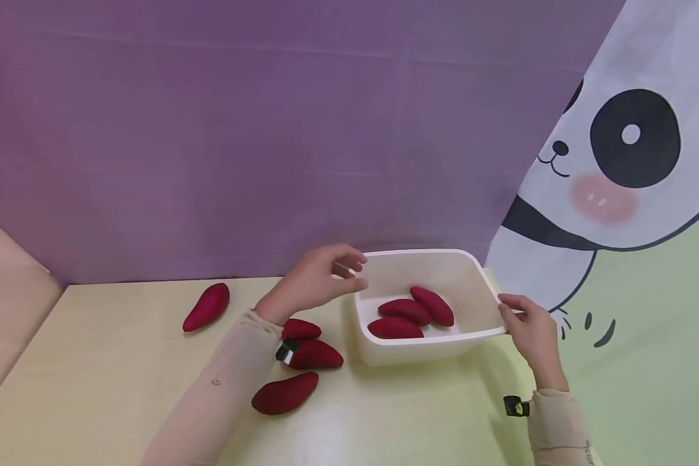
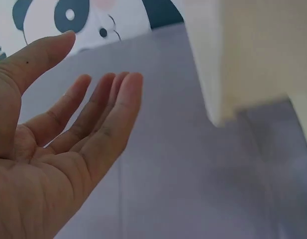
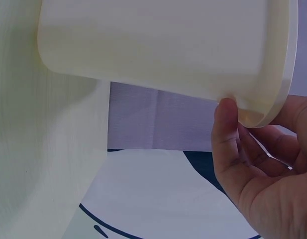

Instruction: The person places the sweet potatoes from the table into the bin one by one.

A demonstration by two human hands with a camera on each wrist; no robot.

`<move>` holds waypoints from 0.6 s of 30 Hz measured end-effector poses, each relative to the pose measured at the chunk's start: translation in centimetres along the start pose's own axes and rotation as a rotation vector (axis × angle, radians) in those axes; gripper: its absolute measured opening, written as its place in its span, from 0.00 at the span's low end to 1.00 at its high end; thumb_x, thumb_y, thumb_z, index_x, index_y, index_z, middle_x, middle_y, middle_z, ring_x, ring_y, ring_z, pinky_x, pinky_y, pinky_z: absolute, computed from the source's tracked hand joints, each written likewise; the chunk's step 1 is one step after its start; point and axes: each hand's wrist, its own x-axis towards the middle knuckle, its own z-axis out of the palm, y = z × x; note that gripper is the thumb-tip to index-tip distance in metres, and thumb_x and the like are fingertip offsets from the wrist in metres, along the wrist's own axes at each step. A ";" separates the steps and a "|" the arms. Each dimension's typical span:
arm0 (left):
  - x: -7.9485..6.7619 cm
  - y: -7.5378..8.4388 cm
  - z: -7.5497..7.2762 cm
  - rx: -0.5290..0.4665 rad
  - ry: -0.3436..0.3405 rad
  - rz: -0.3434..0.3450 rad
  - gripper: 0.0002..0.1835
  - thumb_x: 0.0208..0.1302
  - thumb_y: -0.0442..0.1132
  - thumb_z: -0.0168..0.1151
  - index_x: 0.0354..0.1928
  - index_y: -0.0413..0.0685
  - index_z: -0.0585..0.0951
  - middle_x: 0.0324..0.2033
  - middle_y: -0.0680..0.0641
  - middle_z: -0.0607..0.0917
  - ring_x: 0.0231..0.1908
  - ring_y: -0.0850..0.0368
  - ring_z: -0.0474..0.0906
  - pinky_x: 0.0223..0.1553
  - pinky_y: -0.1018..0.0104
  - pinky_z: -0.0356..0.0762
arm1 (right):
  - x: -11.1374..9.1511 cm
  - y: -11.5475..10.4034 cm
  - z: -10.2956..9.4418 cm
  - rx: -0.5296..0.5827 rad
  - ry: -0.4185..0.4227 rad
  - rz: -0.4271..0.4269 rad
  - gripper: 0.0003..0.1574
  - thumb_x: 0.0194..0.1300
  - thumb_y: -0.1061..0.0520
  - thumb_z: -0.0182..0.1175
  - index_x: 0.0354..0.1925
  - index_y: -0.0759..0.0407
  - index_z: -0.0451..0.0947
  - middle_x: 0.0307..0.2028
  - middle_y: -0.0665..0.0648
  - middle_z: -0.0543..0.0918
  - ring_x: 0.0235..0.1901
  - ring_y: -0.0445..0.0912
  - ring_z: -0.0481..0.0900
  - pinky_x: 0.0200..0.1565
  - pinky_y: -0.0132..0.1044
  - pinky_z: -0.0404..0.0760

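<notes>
A white plastic tub (image 1: 425,350) stands at the back of the table, with three dark red sweet potatoes (image 1: 432,306) lying inside. My right hand (image 1: 532,333) pinches its right rim between thumb and fingers; the right wrist view shows the thumb (image 3: 226,117) against the tub's outer wall. Beside the left rim is my left hand (image 1: 317,278), its fingers loosely bent and nothing held. In the left wrist view a gap separates these fingers (image 2: 128,94) from the blurred tub (image 2: 262,55).
Several more sweet potatoes lie on the table (image 1: 110,375): one far left (image 1: 207,307), one nearest the front (image 1: 285,393), and others partly behind the left sleeve (image 1: 227,382). A purple cloth (image 1: 210,142) hangs behind, with a panda picture (image 1: 606,213) to the right.
</notes>
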 end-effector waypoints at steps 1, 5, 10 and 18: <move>-0.6 -0.6 -0.3 0.002 0.020 -0.004 0.19 0.62 0.43 0.72 0.54 0.50 0.82 0.46 0.51 0.84 0.45 0.56 0.83 0.47 0.58 0.80 | 0.0 0.0 0.0 -0.004 0.008 -0.003 0.19 0.74 0.56 0.58 0.55 0.69 0.80 0.46 0.71 0.84 0.34 0.50 0.86 0.28 0.26 0.80; -3.1 -3.0 -1.5 -0.009 0.086 -0.031 0.18 0.62 0.43 0.72 0.53 0.51 0.82 0.47 0.51 0.84 0.46 0.55 0.84 0.48 0.56 0.81 | 0.2 0.3 -0.1 -0.008 0.019 0.002 0.19 0.74 0.56 0.58 0.55 0.68 0.80 0.45 0.71 0.84 0.32 0.45 0.85 0.28 0.27 0.80; -6.3 -5.9 -3.0 0.004 0.176 -0.072 0.18 0.63 0.43 0.72 0.53 0.51 0.82 0.49 0.52 0.84 0.46 0.54 0.84 0.47 0.57 0.82 | 0.2 0.4 -0.2 -0.006 0.013 0.017 0.19 0.74 0.56 0.57 0.56 0.67 0.80 0.46 0.70 0.84 0.32 0.43 0.84 0.29 0.28 0.81; -10.7 -10.4 -5.3 0.147 0.284 -0.168 0.20 0.66 0.47 0.69 0.57 0.52 0.79 0.51 0.49 0.84 0.49 0.50 0.83 0.46 0.56 0.82 | 0.1 0.5 -0.4 -0.001 0.029 0.011 0.20 0.73 0.55 0.58 0.55 0.68 0.80 0.45 0.71 0.84 0.30 0.38 0.83 0.28 0.26 0.80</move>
